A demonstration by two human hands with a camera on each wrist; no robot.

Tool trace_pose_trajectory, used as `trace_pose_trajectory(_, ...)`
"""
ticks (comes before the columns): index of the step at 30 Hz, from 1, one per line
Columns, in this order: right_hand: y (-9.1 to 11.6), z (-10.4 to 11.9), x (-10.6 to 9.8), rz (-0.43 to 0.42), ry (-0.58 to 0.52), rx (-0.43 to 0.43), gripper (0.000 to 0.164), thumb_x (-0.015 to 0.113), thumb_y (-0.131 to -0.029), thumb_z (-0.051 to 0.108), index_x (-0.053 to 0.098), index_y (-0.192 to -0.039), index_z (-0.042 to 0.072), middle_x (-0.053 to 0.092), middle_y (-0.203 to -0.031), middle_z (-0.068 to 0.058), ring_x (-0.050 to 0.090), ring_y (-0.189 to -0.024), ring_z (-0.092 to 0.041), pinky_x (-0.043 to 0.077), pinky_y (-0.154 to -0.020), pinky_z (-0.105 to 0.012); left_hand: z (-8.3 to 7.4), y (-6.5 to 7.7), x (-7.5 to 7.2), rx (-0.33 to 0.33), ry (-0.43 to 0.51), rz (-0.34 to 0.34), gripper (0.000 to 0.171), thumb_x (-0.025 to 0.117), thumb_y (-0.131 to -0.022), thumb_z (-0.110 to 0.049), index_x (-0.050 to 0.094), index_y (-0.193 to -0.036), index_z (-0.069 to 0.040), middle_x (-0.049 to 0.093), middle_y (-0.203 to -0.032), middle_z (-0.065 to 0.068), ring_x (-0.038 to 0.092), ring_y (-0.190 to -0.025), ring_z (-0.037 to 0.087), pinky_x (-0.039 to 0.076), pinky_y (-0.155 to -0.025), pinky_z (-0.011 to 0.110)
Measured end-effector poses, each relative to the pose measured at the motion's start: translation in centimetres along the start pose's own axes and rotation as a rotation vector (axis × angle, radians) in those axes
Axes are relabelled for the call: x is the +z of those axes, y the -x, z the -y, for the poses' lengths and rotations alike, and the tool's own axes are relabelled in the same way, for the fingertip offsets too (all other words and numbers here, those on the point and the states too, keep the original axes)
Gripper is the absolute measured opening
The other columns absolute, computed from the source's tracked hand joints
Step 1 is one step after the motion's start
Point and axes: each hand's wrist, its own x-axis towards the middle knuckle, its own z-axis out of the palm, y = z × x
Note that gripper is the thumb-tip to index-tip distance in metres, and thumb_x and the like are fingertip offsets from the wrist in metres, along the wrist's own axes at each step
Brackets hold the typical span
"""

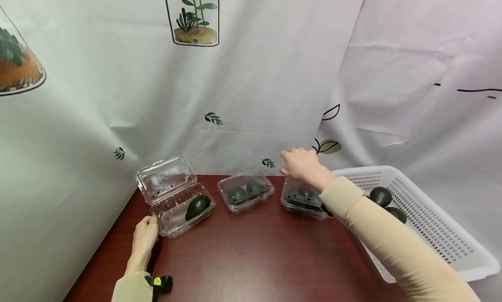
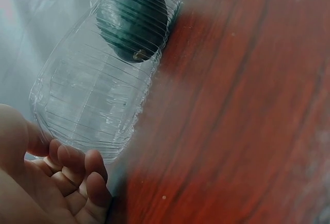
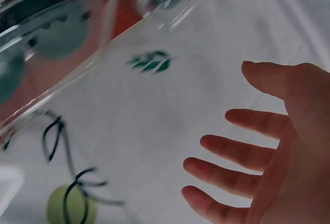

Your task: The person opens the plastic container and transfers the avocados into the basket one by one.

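Note:
At the left of the table an open clear plastic clamshell box (image 1: 172,221) has its lid (image 1: 166,180) tipped back. One avocado (image 1: 197,207) lies in its right half; the left half holds nothing. My left hand (image 1: 144,235) pinches the box's near left end, thumb and fingertips at the rim in the left wrist view. My right hand (image 1: 301,163) is raised above a closed clamshell box (image 1: 302,200) with avocados inside. In the right wrist view its fingers (image 3: 237,152) are spread with nothing between them.
Another closed clamshell box (image 1: 246,193) with two avocados stands at the back middle. At the right, a white perforated basket (image 1: 451,236) holds avocados (image 1: 380,196), partly hidden by the right sleeve. A white printed curtain (image 1: 255,97) hangs along the table's back edge.

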Motion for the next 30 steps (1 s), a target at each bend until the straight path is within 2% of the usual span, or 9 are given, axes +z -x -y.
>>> trace_pose_trajectory(4,-1.2,2.8,-0.1,0.01,0.005,-0.032,0.045,0.061,-0.094,0.039,0.056,-0.133,0.016,0.061,-0.121,-0.011,0.058,-0.108,-0.034,0.049,-0.081,-0.056,-0.2,0.0,-0.1,-0.004,0.002,0.005,0.043,0.027,-0.105,-0.033,0.05,-0.093,0.002,0.048,-0.077,0.012,0.049,-0.066,0.021,0.042,-0.057,0.033)
trace_pose_trajectory(11,-2.8,7.6,1.0,0.028,0.002,-0.092,0.048,0.06,-0.095,0.044,0.054,-0.137,0.021,0.06,-0.126,-0.006,0.057,-0.111,-0.03,0.049,-0.083,-0.052,-0.1,0.0,-0.1,-0.008,-0.007,0.01,0.044,0.026,-0.105,-0.034,0.05,-0.095,0.002,0.049,-0.08,0.013,0.049,-0.068,0.021,0.043,-0.059,0.033)
trace_pose_trajectory(20,-4.3,13.1,2.0,0.051,-0.054,-0.192,0.041,0.054,-0.099,0.041,0.054,-0.136,0.024,0.06,-0.121,-0.002,0.057,-0.107,-0.025,0.049,-0.082,-0.047,-0.1,-0.1,0.2,-0.003,-0.003,0.005,0.044,0.026,-0.105,-0.035,0.048,-0.093,0.001,0.045,-0.068,0.008,0.048,-0.064,0.021,0.041,-0.058,0.034)
trace_pose_trajectory(23,-4.8,14.7,2.6,0.046,-0.073,-0.215,0.038,0.053,-0.099,0.041,0.056,-0.133,0.024,0.06,-0.119,0.0,0.057,-0.105,-0.023,0.048,-0.081,-0.046,-0.1,-0.1,0.3,-0.002,-0.006,-0.002,0.044,0.026,-0.105,-0.034,0.049,-0.093,0.001,0.047,-0.072,0.009,0.049,-0.065,0.021,0.041,-0.058,0.034)
trace_pose_trajectory(30,-5.6,18.2,4.5,0.025,-0.101,-0.258,0.043,0.058,-0.096,0.044,0.055,-0.135,0.027,0.061,-0.122,0.002,0.058,-0.107,-0.022,0.048,-0.082,-0.045,0.0,0.1,0.1,-0.003,-0.007,0.007,0.044,0.026,-0.105,-0.033,0.05,-0.096,0.002,0.049,-0.079,0.012,0.049,-0.068,0.021,0.043,-0.059,0.033)
